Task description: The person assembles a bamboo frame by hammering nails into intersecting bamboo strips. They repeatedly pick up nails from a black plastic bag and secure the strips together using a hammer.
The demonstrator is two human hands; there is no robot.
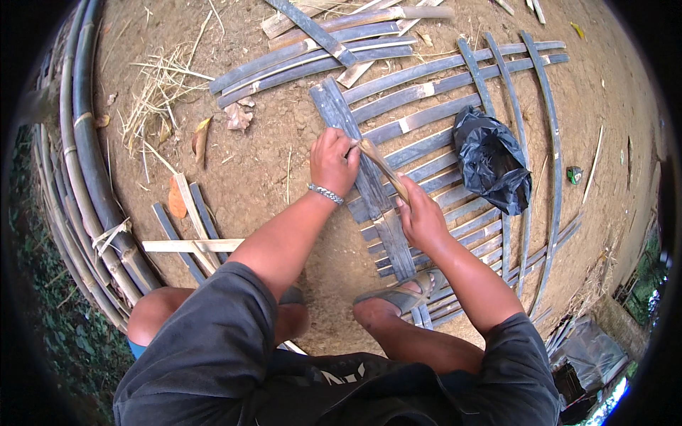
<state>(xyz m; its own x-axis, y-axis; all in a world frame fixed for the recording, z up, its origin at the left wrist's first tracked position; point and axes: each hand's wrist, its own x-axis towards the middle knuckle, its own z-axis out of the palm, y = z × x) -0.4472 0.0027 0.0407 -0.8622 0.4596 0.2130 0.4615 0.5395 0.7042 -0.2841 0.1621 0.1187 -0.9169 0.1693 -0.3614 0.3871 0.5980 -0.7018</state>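
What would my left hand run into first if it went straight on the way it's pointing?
Most likely the wide dark plank, toward its far end, just past your left hand; how high the hand sits above it is hard to judge.

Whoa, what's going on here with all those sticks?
Someone's right hand is gripping a wooden handle, with its far end close to the left hand. The left hand is at a wide plank that lies across a row of slats on the dirt. Whether its fingers pinch something small is too hard to see. A black plastic bag sits on the slats.
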